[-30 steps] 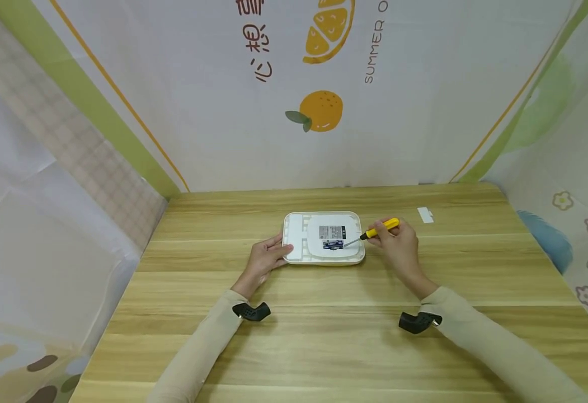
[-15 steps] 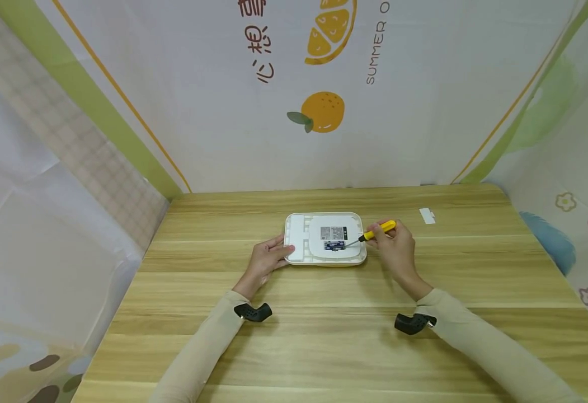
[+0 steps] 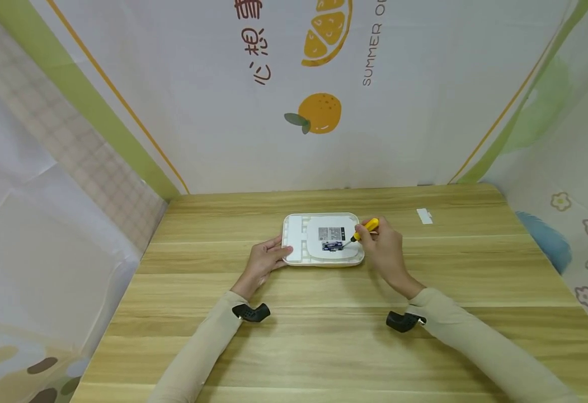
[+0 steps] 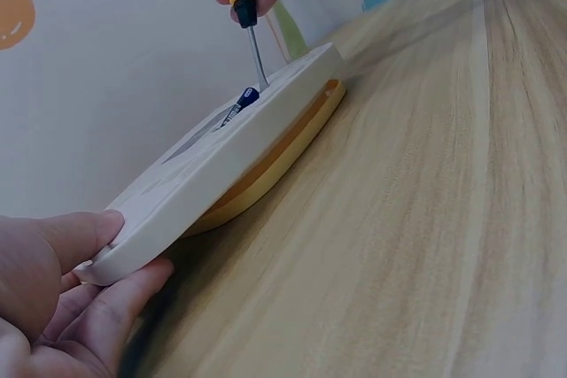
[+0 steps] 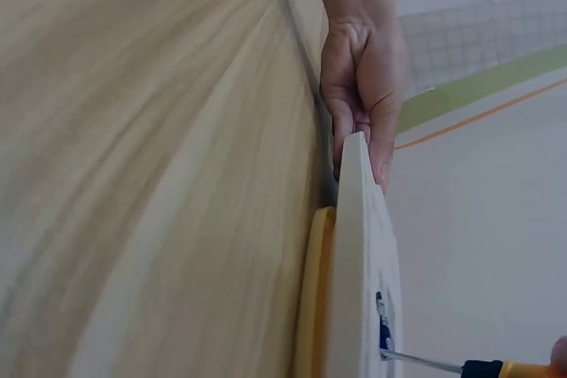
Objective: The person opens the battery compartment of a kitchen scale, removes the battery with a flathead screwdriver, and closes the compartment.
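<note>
Head view: white casing (image 3: 314,235), far middle of table (image 3: 294,341), left rim pinched by the left hand (image 3: 263,260); yellow screwdriver (image 3: 370,225) gripped by the right hand (image 3: 386,253). Left wrist view: thumb above, fingers beneath, a sound rim hold (probably stiff, light plastic). Right wrist view: screwdriver tip at blue battery (image 5: 383,314), likely slick.

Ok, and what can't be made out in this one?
Label print, head view: too small to read.
Battery lettering, head view: too small.
Left hand, head view: some fingers partly hidden by the white device.
Right hand, right wrist view: mostly cut off by the frame edge.
</note>
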`<state>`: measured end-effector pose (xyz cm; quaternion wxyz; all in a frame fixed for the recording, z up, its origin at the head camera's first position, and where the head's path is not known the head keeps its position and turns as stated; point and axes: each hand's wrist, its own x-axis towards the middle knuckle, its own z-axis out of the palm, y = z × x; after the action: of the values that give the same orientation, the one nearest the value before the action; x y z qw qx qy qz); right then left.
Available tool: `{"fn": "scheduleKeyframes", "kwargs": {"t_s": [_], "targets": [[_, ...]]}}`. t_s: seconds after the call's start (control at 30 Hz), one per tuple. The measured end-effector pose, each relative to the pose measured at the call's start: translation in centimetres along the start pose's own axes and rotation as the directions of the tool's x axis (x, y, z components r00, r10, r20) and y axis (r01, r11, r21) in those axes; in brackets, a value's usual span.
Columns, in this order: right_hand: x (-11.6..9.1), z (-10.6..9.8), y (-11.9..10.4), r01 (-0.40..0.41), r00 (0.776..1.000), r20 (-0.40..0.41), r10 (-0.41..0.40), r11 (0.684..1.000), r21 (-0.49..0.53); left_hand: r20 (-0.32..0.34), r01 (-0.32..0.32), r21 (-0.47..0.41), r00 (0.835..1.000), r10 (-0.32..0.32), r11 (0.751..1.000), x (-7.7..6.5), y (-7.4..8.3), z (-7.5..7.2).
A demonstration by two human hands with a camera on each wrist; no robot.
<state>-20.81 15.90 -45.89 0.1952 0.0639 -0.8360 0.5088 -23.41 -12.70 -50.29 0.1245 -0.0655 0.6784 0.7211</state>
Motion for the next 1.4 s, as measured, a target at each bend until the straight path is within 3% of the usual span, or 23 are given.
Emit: {"fn": "scheduleKeyframes", "kwargs": {"t_s": [0.17,0.43,0.63,0.73,0.87,1.03,1.13,1.23,1.4], "targets": [[0.1,0.5,-0.7,0.101,0.995,0.024,-0.099,0.992,-0.076,-0.003,-0.003,-0.002,1.0,0.003,1.0,0.1,-0.1,0.0],[-0.1,0.7,-0.8,0.099,0.995,0.031,-0.097,0.988,-0.115,-0.018,-0.005,0.01,1.0,0.005,1.0,-0.1,-0.3,-0.1],[-0.3,1.0,-1.2,0.23,0.973,0.063,-0.222,0.954,-0.191,-0.014,-0.018,0.004,1.0,0.018,1.0,-0.1,-0.2,0.0],[-0.1,0.9,-1.1,0.182,0.983,0.043,-0.177,0.968,-0.174,-0.012,-0.021,0.002,1.0,0.021,1.0,-0.1,-0.2,0.0],[0.2,0.3,-0.6,0.043,0.999,0.019,-0.042,0.996,-0.076,-0.016,-0.017,0.009,1.0,0.017,1.0,-0.1,-0.2,0.0],[0.5,-0.4,0.5,-0.115,0.993,0.016,0.116,0.993,-0.013,-0.019,-0.014,0.004,1.0,0.014,1.0,-0.2,-0.1,0.0],[0.5,-0.5,1.0,-0.152,0.988,-0.003,0.152,0.988,-0.01,-0.017,-0.019,0.007,1.0,0.019,1.0,-0.2,0.0,0.0],[0.3,-0.4,0.9,-0.096,0.995,-0.017,0.096,0.995,-0.005,-0.017,-0.021,0.016,1.0,0.022,1.0,-0.2,0.0,0.1],[-0.3,0.2,0.1,0.077,0.997,-0.022,-0.078,0.997,-0.027,-0.02,-0.016,0.013,1.0,0.017,1.0,-0.1,0.1,0.2]]}}
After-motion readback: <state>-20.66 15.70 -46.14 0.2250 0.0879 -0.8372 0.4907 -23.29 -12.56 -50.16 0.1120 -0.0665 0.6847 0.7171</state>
